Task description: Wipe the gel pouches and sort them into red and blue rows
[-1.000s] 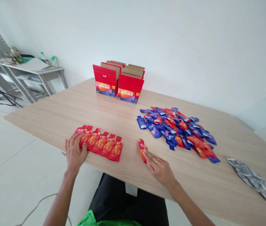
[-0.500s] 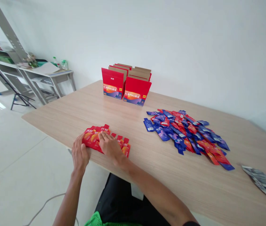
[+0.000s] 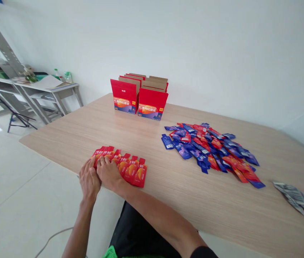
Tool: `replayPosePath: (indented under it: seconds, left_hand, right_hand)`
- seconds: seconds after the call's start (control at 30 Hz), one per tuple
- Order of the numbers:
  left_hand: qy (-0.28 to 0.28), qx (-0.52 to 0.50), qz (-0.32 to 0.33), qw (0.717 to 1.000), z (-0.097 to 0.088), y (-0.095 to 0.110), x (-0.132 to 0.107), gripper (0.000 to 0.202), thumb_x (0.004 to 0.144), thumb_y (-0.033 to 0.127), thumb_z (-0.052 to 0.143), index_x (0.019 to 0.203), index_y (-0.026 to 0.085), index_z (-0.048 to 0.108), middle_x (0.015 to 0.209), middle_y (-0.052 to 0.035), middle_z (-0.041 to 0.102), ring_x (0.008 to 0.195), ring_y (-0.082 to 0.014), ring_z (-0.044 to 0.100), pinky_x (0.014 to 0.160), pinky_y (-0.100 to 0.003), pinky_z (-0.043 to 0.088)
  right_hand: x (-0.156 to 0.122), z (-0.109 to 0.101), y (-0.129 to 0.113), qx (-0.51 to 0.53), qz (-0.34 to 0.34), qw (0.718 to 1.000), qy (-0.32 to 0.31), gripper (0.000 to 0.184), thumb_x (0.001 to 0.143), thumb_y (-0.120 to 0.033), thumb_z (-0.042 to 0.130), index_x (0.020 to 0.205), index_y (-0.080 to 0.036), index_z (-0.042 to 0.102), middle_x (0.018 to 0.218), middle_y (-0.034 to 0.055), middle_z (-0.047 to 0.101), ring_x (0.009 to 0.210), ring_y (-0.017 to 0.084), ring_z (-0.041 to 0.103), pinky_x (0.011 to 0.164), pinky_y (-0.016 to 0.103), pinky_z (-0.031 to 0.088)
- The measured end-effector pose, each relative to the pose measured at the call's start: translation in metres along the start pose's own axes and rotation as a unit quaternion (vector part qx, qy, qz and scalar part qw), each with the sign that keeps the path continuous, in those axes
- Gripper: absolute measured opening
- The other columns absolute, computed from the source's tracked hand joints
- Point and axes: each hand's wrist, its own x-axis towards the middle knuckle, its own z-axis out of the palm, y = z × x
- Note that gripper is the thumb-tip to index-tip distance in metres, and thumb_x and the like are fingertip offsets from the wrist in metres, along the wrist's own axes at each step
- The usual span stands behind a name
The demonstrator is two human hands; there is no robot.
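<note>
At the near edge of the pale wood-grain desk (image 3: 87, 125), the left hand (image 3: 90, 179) and right hand (image 3: 110, 173) rest side by side, fingers bent and close together; their undersides are hidden, so I cannot tell whether either grips anything. Both are at the left end of an overlapping row of flat red foil sachets with orange fruit prints (image 3: 125, 164). The row runs rightward from the hands, each sachet's long axis pointing near to far, and the right hand is nearer its uncovered part. Farther right lies a loose pile of blue and red foil sachets (image 3: 208, 147); beyond, at the far side, stand open red cardboard boxes (image 3: 152, 95). A second ago the right hand was on a lone sachet right of the row; now it is beside the left.
</note>
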Motion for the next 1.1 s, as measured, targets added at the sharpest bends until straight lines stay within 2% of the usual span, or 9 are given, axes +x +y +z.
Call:
replayPosePath:
  seconds: [0.1,0.3,0.43,0.53,0.67,0.8,0.9,1.0,1.1]
  left_hand:
    - [0.000,0.004,0.009,1.000,-0.001,0.003,0.000,0.062,0.106,0.037,0.014,0.142,0.015,0.060,0.140,-0.0150,0.065,0.139,-0.0248,0.050,0.117,-0.043,0.034]
    - [0.008,0.013,0.006,1.000,0.000,0.002,0.002,0.057,0.106,0.034,0.018,0.139,0.015,0.060,0.140,-0.0151,0.065,0.138,-0.0248,0.051,0.118,-0.043,0.034]
    - [0.009,0.019,0.023,1.000,-0.002,0.004,0.003,0.051,0.104,0.038,0.030,0.136,0.016,0.063,0.137,-0.0167,0.066,0.136,-0.0284,0.053,0.117,-0.046,0.036]
    - [0.006,0.018,0.034,0.999,-0.006,0.009,0.004,0.046,0.104,0.037,0.035,0.134,0.018,0.064,0.139,-0.0154,0.065,0.138,-0.0294,0.052,0.117,-0.048,0.035]
    - [0.005,0.018,0.034,0.999,-0.007,0.012,0.006,0.045,0.104,0.036,0.035,0.133,0.019,0.066,0.141,-0.0150,0.064,0.140,-0.0304,0.050,0.118,-0.050,0.034]
    - [0.005,0.013,0.032,0.999,-0.006,0.012,0.007,0.047,0.104,0.035,0.033,0.134,0.018,0.065,0.142,-0.0160,0.063,0.140,-0.0322,0.050,0.119,-0.053,0.035]
    - [0.005,0.013,0.027,1.000,-0.007,0.015,0.008,0.048,0.104,0.036,0.033,0.133,0.018,0.065,0.142,-0.0175,0.063,0.140,-0.0339,0.050,0.118,-0.056,0.035]
    - [0.003,0.013,0.029,0.999,-0.008,0.017,0.009,0.048,0.104,0.038,0.032,0.132,0.017,0.065,0.142,-0.0189,0.063,0.140,-0.0357,0.050,0.118,-0.058,0.035]
    - [0.002,0.015,0.029,0.999,-0.008,0.016,0.009,0.049,0.104,0.038,0.032,0.132,0.017,0.065,0.142,-0.0183,0.063,0.140,-0.0358,0.050,0.118,-0.058,0.036]
  right_hand:
    - [0.003,0.004,0.003,0.006,-0.011,1.000,0.014,0.038,0.108,-0.018,0.040,0.139,-0.003,0.057,0.139,0.0213,0.062,0.119,0.027,0.059,0.085,0.039,0.058]
    - [0.005,0.008,0.008,0.028,-0.057,0.997,0.054,0.036,0.109,-0.022,0.041,0.135,-0.004,0.059,0.139,0.0178,0.062,0.121,0.024,0.056,0.107,0.042,0.045]
    - [-0.020,-0.006,0.017,0.058,-0.052,0.994,0.077,0.042,0.109,-0.026,0.041,0.147,-0.009,0.047,0.155,0.0151,0.050,0.132,0.025,0.049,0.110,0.041,0.043]
    - [-0.050,-0.022,0.038,0.086,-0.037,0.992,0.081,0.044,0.108,-0.031,0.044,0.149,-0.014,0.047,0.157,0.0126,0.047,0.137,0.024,0.045,0.115,0.041,0.039]
    - [-0.098,-0.035,0.099,0.108,0.035,0.988,0.103,0.042,0.104,-0.027,0.049,0.144,-0.017,0.054,0.154,0.0126,0.051,0.140,0.024,0.044,0.118,0.043,0.037]
    - [-0.154,-0.042,0.190,0.052,0.211,0.968,0.129,0.040,0.099,-0.019,0.049,0.137,-0.013,0.061,0.151,0.0184,0.052,0.140,0.029,0.044,0.117,0.048,0.035]
    - [-0.203,-0.046,0.254,-0.045,0.359,0.924,0.124,0.042,0.097,-0.023,0.051,0.137,-0.010,0.062,0.152,0.0215,0.049,0.140,0.034,0.043,0.115,0.050,0.034]
    - [-0.254,-0.049,0.299,-0.110,0.476,0.864,0.122,0.044,0.097,-0.029,0.050,0.135,-0.010,0.063,0.148,0.0250,0.052,0.133,0.038,0.048,0.108,0.052,0.039]
    - [-0.301,-0.048,0.325,-0.123,0.502,0.849,0.111,0.046,0.095,-0.029,0.050,0.136,-0.011,0.063,0.143,0.0243,0.057,0.128,0.038,0.052,0.103,0.051,0.042]
